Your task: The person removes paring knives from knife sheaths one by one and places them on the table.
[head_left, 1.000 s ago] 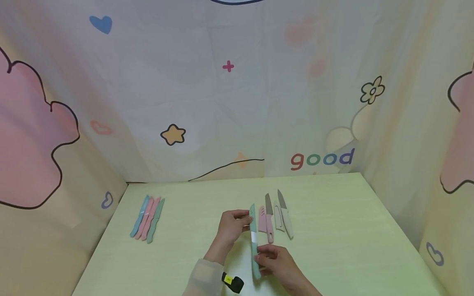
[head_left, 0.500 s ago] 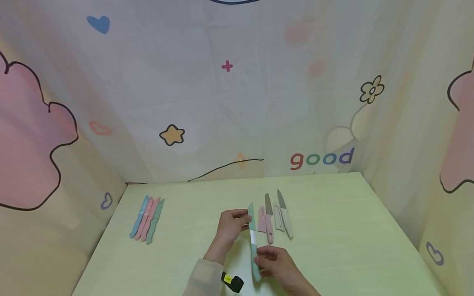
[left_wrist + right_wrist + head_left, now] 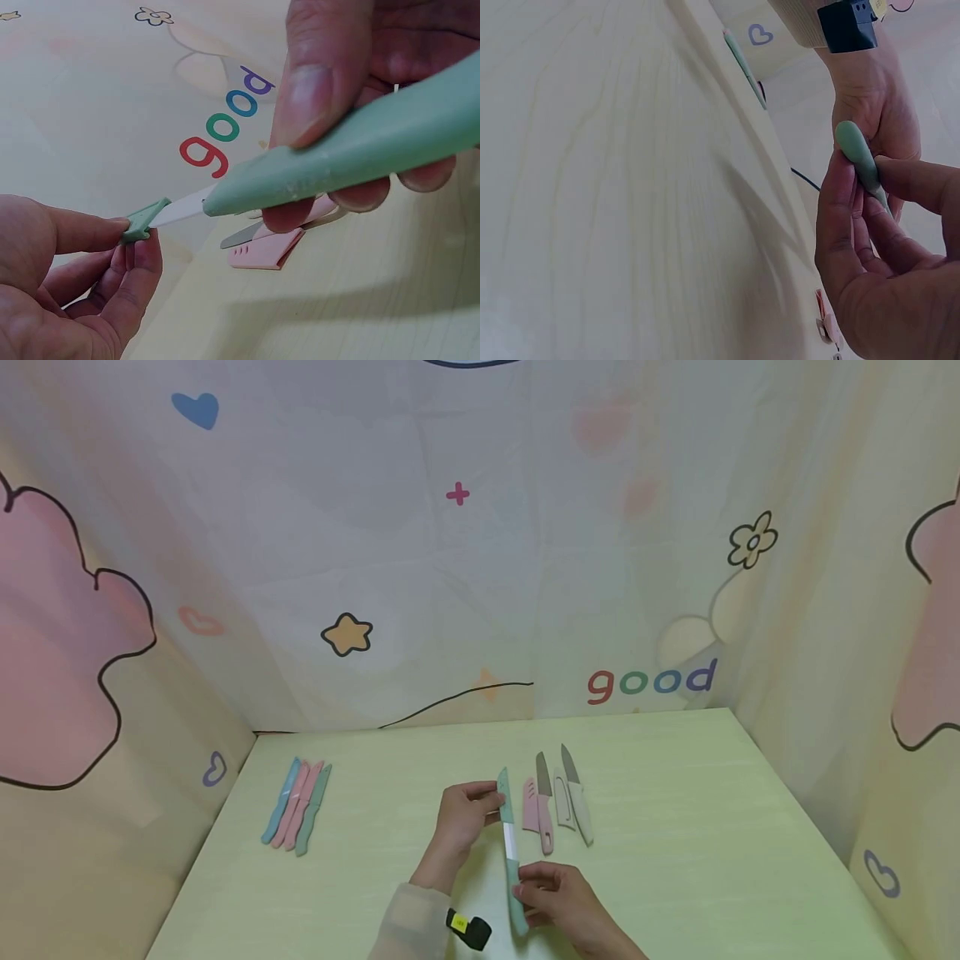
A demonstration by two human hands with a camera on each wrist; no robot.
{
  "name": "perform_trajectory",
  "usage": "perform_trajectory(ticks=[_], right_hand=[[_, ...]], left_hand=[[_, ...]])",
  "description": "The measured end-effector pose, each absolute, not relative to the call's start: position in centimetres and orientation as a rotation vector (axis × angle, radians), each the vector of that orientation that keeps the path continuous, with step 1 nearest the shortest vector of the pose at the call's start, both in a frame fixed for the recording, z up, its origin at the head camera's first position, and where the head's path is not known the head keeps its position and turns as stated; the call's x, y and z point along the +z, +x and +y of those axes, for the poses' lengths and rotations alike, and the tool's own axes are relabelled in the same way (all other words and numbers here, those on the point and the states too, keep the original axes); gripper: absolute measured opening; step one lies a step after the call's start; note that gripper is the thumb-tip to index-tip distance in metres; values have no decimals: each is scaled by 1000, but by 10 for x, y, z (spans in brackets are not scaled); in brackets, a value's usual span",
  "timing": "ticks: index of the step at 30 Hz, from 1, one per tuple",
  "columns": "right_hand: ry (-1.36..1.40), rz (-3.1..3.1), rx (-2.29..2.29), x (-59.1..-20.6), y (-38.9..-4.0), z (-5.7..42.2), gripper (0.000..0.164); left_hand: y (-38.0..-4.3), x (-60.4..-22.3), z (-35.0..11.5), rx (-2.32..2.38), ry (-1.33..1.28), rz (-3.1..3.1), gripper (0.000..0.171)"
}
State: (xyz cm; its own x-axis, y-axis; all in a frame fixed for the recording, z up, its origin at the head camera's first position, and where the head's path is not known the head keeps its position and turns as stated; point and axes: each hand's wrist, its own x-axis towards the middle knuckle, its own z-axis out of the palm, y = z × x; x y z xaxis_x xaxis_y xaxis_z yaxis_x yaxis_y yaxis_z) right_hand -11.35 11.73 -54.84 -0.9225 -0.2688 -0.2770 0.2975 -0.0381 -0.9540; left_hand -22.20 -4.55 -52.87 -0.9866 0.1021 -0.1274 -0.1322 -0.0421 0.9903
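A mint-green knife is held above the table between both hands. My left hand (image 3: 462,814) pinches its green sheath (image 3: 505,797) between thumb and fingers. Lower down, my right hand (image 3: 558,891) grips the knife's handle (image 3: 517,902). Between sheath and handle a stretch of pale blade (image 3: 180,206) shows; its tip is hidden inside the sheath. Right of the hands lie a pink-handled knife (image 3: 546,827) beside its pink sheath (image 3: 530,810), and a white-handled knife (image 3: 581,810) beside its white sheath (image 3: 563,802).
At the table's left lie several sheathed knives side by side: a blue one (image 3: 281,802), two pink ones and a green one (image 3: 312,814). A printed curtain (image 3: 420,568) hangs behind the table (image 3: 712,860). The left wrist carries a black device (image 3: 469,929).
The sheath in my left hand has slid a little away from the handle, so more blade shows. The held knife has shifted slightly left.
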Motion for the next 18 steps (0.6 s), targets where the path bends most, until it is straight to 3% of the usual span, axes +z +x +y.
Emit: perform_trajectory(ticks=[18], right_hand=[[28,1881,-1965,-554,-114,120,34]], left_hand=[[-230,-530,-58,2239,-120,2050,24]])
